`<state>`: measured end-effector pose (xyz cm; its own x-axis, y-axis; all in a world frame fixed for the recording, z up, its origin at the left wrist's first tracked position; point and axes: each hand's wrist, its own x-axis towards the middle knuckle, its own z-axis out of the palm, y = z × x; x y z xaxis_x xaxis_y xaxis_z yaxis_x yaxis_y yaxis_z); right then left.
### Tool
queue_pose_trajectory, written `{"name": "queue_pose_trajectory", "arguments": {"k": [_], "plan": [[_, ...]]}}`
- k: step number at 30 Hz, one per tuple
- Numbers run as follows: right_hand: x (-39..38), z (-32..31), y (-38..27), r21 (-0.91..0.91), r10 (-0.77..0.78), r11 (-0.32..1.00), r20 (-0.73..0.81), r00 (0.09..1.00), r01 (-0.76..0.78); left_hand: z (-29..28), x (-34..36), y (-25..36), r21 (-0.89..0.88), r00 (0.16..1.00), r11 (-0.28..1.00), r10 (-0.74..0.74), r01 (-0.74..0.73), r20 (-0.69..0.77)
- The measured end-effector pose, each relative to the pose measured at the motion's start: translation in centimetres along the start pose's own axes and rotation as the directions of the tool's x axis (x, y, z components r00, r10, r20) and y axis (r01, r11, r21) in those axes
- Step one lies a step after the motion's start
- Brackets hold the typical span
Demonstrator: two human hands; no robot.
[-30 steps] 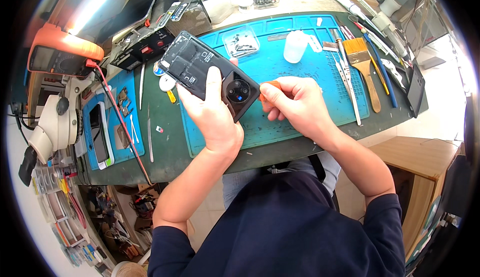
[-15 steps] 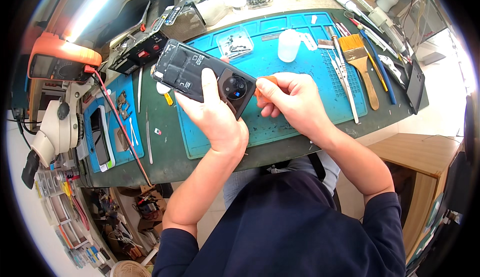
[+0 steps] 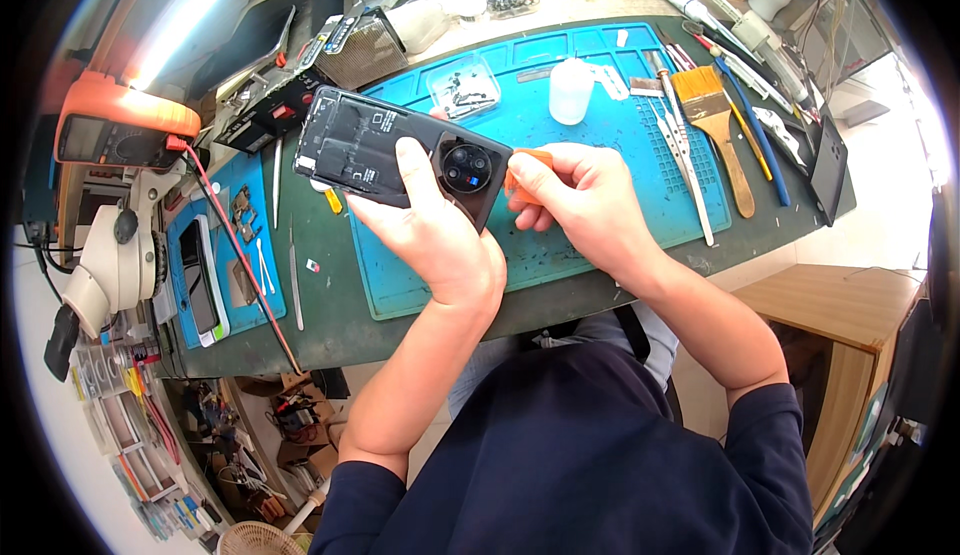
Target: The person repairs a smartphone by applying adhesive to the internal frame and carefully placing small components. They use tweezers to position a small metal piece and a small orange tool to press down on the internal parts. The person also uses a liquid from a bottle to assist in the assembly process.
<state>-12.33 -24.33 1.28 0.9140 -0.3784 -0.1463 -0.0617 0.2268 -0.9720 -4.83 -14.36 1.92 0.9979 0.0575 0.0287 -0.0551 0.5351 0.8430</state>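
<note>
A black smartphone (image 3: 345, 145) with its back cover off is held above the blue work mat, its round camera module (image 3: 466, 168) toward the right. My left hand (image 3: 430, 225) is closed around the phone's lower edge, with the thumb lying across its back. Between the thumb and fingers of my right hand (image 3: 580, 195) is a thin orange pry pick (image 3: 530, 167). The pick meets the phone's right end, beside the camera module; whether its tip sits in the seam cannot be made out.
Behind the phone stand a clear tray of small screws (image 3: 465, 90) and a white translucent bottle (image 3: 571, 92). To the right lie tweezers (image 3: 683, 160) and a wide brush (image 3: 720, 120). An orange multimeter (image 3: 120, 125) and another phone (image 3: 200, 280) are at the left.
The phone and my left hand have shifted slightly, the phone's far left end moving left and down. My right hand stays at the phone's right end with the pick.
</note>
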Motion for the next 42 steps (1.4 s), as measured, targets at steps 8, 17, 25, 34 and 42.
{"name": "queue_pose_trajectory", "arguments": {"k": [8, 17, 25, 34, 42], "plan": [[-0.2, -0.1, -0.7, -0.097, 0.055, 0.994, 0.009, 0.998, -0.054, -0.8, 0.5, 0.4, -0.063, 0.999, 0.997, -0.04, 0.043, 0.037], [2.9, -5.2, -2.6, -0.955, -0.767, 0.037, 0.163, 0.621, 0.295, -4.5, 1.6, 2.2, -0.184, 0.941, 0.932, -0.278, 0.312, 0.191], [1.6, -5.3, -3.6, -0.832, -0.676, -0.003, 0.411, 0.612, 0.555, -5.1, 1.2, 2.1, -0.234, 0.912, 0.886, -0.359, 0.399, 0.196], [1.5, -5.0, -4.3, -0.748, -0.591, -0.441, 0.658, 0.467, 0.495, -4.6, 1.0, 2.4, -0.254, 0.911, 0.877, -0.372, 0.408, 0.178], [1.4, -4.9, -4.4, -0.747, -0.579, -0.472, 0.663, 0.475, 0.468, -4.8, 1.0, 2.4, -0.276, 0.909, 0.87, -0.361, 0.408, 0.207]]}}
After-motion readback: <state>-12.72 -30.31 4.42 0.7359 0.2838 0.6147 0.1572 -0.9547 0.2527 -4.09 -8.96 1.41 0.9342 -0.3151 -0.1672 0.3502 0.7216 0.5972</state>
